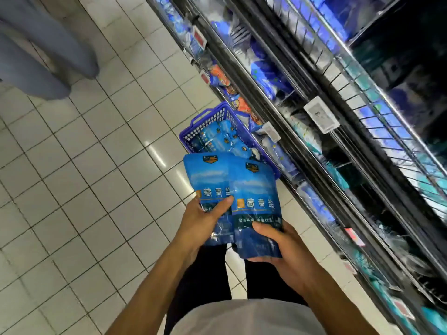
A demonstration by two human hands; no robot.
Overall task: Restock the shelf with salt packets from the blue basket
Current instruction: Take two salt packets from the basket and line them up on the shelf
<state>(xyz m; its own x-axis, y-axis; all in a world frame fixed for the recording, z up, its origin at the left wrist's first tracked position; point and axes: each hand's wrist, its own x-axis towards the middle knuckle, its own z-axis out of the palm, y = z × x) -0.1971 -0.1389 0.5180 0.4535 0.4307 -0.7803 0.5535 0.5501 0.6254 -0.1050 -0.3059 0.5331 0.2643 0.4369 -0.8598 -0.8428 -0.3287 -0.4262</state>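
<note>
Two salt packets in hand, basket on floor

Two blue salt packets sit at lower centre of the frame, overlapping, labels facing up. Left packet (208, 180): gripped by the left hand (202, 222), thumb laid across its front. Right packet (256, 201): lies partly over the left one, clasped at its lower end by the right hand (287, 252), thumb on the front, fingers curled beneath. Blue basket (212, 119): at frame centre, standing on the white tiled floor (84, 165), just beside the shelf's base, more blue packets (220, 139) inside. Shelf (314, 131): runs diagonally along the right side, stocked with blue packs, white price tags (321, 114) on its rails. Upper left: grey trouser legs (41, 52) of another person
</note>
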